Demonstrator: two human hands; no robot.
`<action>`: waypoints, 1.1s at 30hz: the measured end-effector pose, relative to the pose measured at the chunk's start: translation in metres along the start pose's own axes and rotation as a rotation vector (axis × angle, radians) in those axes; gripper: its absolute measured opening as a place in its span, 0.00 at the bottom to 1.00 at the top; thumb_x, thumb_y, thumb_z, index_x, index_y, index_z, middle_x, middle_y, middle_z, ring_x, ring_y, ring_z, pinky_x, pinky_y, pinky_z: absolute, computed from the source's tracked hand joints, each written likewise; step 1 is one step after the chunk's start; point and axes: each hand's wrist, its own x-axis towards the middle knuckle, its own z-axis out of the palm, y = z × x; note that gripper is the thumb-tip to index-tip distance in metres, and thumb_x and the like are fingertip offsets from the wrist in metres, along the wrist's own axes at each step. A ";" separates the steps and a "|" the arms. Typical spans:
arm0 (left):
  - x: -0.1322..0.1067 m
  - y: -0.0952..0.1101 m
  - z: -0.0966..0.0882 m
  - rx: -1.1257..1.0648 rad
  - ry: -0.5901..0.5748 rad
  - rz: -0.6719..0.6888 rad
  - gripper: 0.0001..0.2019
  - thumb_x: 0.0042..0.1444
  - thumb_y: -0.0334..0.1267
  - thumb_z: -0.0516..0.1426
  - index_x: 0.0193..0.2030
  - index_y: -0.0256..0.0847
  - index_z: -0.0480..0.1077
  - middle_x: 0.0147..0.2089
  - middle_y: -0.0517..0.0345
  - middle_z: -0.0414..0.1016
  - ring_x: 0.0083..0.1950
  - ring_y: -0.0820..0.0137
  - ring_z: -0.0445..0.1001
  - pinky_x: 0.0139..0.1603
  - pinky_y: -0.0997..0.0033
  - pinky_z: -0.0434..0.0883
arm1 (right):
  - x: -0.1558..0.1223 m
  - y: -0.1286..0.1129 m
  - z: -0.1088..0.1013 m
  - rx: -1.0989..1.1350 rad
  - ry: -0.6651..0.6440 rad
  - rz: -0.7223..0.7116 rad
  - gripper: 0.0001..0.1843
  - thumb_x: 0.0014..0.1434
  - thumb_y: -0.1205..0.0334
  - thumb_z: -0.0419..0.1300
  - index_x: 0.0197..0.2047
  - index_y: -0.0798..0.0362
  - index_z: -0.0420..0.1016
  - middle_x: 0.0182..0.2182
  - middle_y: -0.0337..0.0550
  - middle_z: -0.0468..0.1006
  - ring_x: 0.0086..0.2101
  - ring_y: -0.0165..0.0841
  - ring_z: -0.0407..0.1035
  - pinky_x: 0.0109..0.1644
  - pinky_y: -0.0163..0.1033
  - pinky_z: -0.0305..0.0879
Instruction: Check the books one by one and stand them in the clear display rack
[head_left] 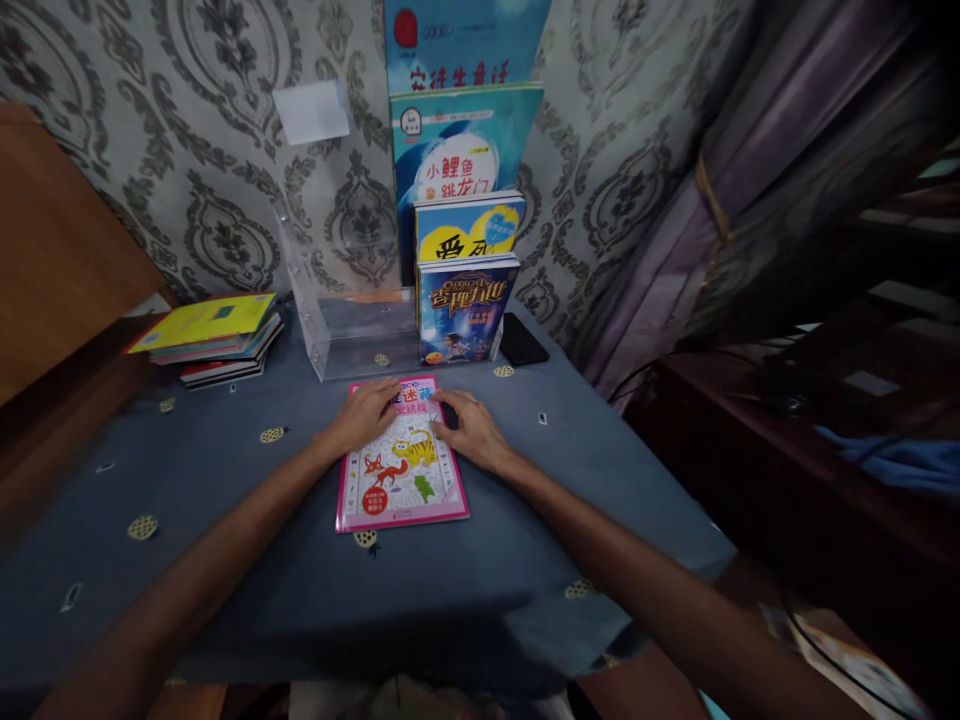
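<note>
A pink-bordered children's book (409,490) with a cartoon fox and a striped yellow cat on its cover lies flat on the table in front of me. My left hand (367,413) rests on its upper left part, fingers stretched over the cover. At the upper right edge is my right hand (474,430), its thumb on the cover and its fingers apart from the thumb. A small dark patch shows between that thumb and the fingers; I cannot make out what it is. Just behind the book stands a clear acrylic rack (352,335).
Books of rising height stand in the rack's right side, a blue one (465,312) foremost. A pile of books (214,325) lies at the left. A black phone (523,340) lies right of the rack. The patterned blue tablecloth (285,560) ends at the right edge.
</note>
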 end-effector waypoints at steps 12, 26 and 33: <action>0.031 0.007 0.016 -0.053 0.044 0.116 0.20 0.68 0.37 0.49 0.63 0.38 0.68 0.64 0.47 0.72 0.66 0.62 0.70 0.68 0.55 0.65 | 0.004 -0.005 -0.003 -0.218 -0.119 -0.048 0.26 0.67 0.60 0.53 0.66 0.56 0.66 0.66 0.55 0.66 0.65 0.44 0.59 0.66 0.54 0.57; 0.030 0.008 0.015 -0.060 0.040 0.110 0.21 0.68 0.38 0.48 0.64 0.37 0.68 0.65 0.47 0.71 0.67 0.63 0.68 0.68 0.55 0.65 | 0.022 0.000 0.000 -0.282 -0.200 -0.023 0.29 0.69 0.59 0.47 0.70 0.58 0.59 0.70 0.55 0.57 0.69 0.43 0.52 0.70 0.55 0.49; 0.029 0.010 0.015 -0.004 0.040 0.118 0.20 0.68 0.37 0.49 0.63 0.37 0.68 0.66 0.49 0.70 0.68 0.62 0.66 0.68 0.53 0.64 | -0.015 0.006 -0.009 -0.176 -0.177 -0.145 0.26 0.69 0.59 0.49 0.67 0.52 0.65 0.68 0.53 0.62 0.68 0.42 0.56 0.69 0.58 0.52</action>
